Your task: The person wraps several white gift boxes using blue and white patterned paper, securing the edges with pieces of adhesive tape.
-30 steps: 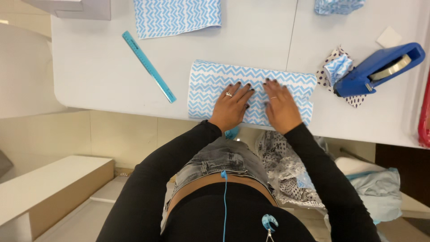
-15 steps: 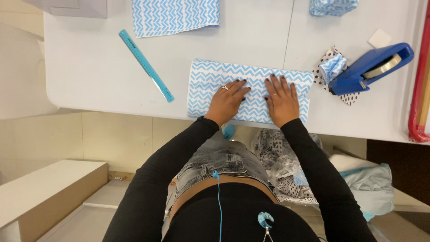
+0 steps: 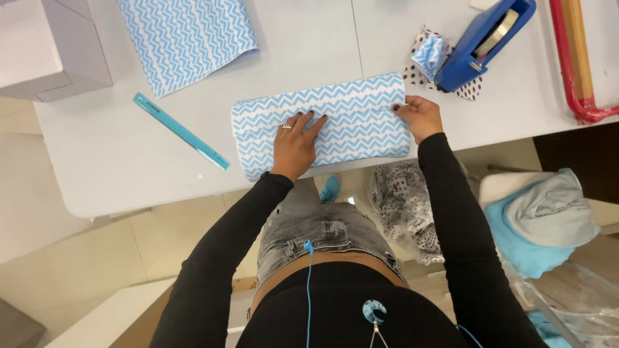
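Observation:
A box wrapped in blue-and-white zigzag paper (image 3: 351, 119) lies on the white table (image 3: 116, 154) near its front edge. My left hand (image 3: 294, 142) rests flat on the paper's left-middle part, fingers spread, a ring on one finger. At the package's right end, my right hand (image 3: 419, 116) has its fingers curled on the paper's edge. Both arms wear black sleeves.
A blue tape dispenser (image 3: 483, 40) and a scrap of dotted paper (image 3: 429, 61) sit behind the right hand. A turquoise ruler (image 3: 180, 131) lies to the left. A second zigzag sheet (image 3: 184, 38), a grey box (image 3: 45, 48) and a red frame (image 3: 574, 64) ring the table.
My right hand has slid from the middle of the package to its right end. The left hand stays pressed on the paper. The view has shifted.

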